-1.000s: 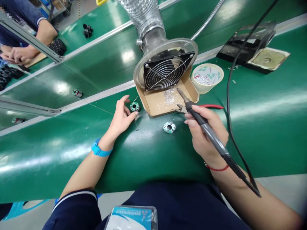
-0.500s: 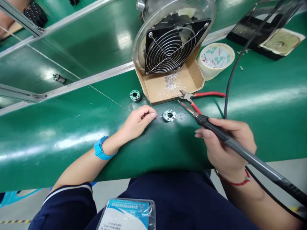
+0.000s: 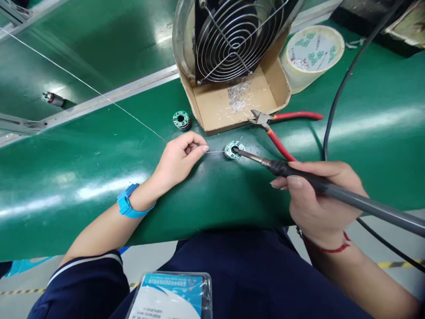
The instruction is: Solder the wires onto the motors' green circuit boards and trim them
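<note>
My left hand point(image 3: 184, 157) is closed in a pinch on a thin strand of solder wire point(image 3: 215, 152), whose end reaches a small round circuit board point(image 3: 229, 153) with a hole in its middle. From behind that hand the strand runs up to the far left. My right hand point(image 3: 323, 195) is wrapped round the dark handle of a soldering iron point(image 3: 310, 179). The iron's tip is at the board, by the central hole; whether it touches the board or the wire I cannot tell. A second round board on a dark body point(image 3: 181, 120) stands just beyond my left hand.
Red-handled cutters point(image 3: 277, 126) lie right of a cardboard tray point(image 3: 215, 122) that holds many small wire clippings. A fan with a wire guard point(image 3: 235, 46) stands over the tray. Behind the cutters is a whitish tub point(image 3: 314, 55). The iron's black cable point(image 3: 338, 88) arcs at right.
My right hand has brought the iron's tip left and onto the round board's area. My left hand still pinches the solder wire. The whole view has shifted slightly.
</note>
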`<state>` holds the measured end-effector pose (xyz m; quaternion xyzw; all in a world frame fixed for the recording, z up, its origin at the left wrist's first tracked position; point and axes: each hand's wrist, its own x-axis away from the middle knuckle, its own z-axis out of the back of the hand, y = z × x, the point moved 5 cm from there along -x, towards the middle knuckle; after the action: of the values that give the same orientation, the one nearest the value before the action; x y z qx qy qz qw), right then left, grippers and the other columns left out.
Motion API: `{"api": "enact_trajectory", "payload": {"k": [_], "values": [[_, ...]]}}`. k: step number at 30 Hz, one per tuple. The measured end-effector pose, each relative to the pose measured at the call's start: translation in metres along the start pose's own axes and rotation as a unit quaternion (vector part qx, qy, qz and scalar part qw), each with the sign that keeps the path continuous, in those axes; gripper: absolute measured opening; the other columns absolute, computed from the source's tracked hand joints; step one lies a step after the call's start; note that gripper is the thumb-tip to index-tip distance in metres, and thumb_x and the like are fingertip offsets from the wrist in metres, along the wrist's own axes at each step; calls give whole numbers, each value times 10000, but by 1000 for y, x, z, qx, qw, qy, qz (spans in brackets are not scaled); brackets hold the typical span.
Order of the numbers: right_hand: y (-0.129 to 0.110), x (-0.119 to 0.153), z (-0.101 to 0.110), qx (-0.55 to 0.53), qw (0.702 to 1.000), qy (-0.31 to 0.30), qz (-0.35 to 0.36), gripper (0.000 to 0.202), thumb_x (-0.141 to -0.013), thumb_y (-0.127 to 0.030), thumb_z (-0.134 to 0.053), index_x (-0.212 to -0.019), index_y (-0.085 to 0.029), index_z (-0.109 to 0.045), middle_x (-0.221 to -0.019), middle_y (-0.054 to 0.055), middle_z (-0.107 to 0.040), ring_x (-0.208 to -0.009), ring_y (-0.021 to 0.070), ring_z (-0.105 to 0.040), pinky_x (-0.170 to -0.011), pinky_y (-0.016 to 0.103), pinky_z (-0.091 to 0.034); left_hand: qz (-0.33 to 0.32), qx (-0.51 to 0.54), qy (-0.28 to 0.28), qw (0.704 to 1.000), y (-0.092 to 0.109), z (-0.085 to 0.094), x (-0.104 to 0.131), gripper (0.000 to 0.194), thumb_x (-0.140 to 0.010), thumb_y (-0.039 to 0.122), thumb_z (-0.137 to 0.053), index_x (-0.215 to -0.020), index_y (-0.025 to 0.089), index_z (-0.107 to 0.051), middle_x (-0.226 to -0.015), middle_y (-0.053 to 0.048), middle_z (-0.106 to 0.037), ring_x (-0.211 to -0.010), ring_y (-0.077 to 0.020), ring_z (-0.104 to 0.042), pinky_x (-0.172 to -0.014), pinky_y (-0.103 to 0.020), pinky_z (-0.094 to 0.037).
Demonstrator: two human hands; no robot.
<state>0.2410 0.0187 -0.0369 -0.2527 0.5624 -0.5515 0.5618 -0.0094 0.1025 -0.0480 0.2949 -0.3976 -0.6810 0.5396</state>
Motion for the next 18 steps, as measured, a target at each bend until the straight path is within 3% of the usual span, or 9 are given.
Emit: {"api": "enact_trajectory", "payload": {"k": [11, 18], "values": [[-7, -4, -7, 49, 998, -38, -8, 155, -823, -258, -744, -959, -211, -687, -641, -61, -718, -584, 118, -715, -494, 191, -522, -60, -12, 31, 998, 5, 0, -1, 49, -860, 164, -645, -814, 175, -661, -632, 45, -550, -547, -60, -446, -504, -170, -352], [4, 5, 4, 116, 993, -14, -7, 229, -754, -370, -810, -926, -236, -739, -830, -4, -746, -654, 172, -722, -514, 280, -514, -89, -7, 40, 995, 7, 2, -1, 74, -855, 127, -642, -798, 174, -648, -625, 51, -540, -541, -56, -439, -494, -170, -349]]}}
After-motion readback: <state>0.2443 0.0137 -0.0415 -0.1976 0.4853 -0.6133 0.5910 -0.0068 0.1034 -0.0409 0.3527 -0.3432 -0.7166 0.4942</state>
